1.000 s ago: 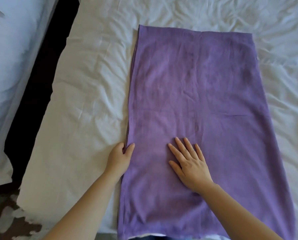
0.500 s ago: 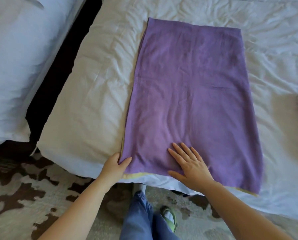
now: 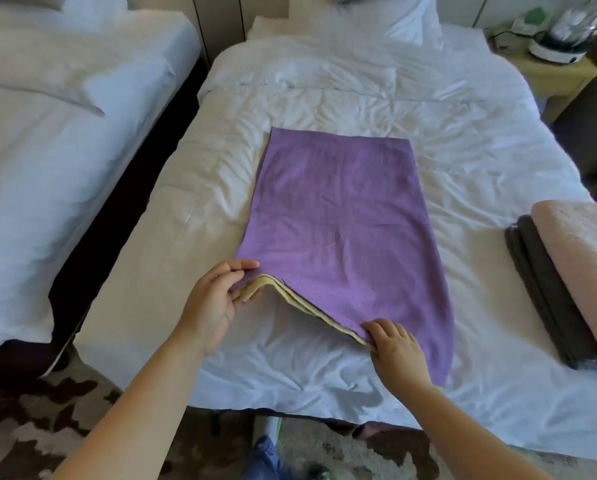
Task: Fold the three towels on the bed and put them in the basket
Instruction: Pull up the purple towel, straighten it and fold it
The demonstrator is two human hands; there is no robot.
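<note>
Arms extended forward, left hand and right hand both pinching.

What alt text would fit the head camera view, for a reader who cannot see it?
Two hands hold up the near edge of a purple towel on a white bed, showing a yellow layer beneath: the left hand pinches the corner, the right hand grips the edge. Folded pink and brown cloths lie at right.

Neighbouring bed, patterned rug, nightstand
</note>
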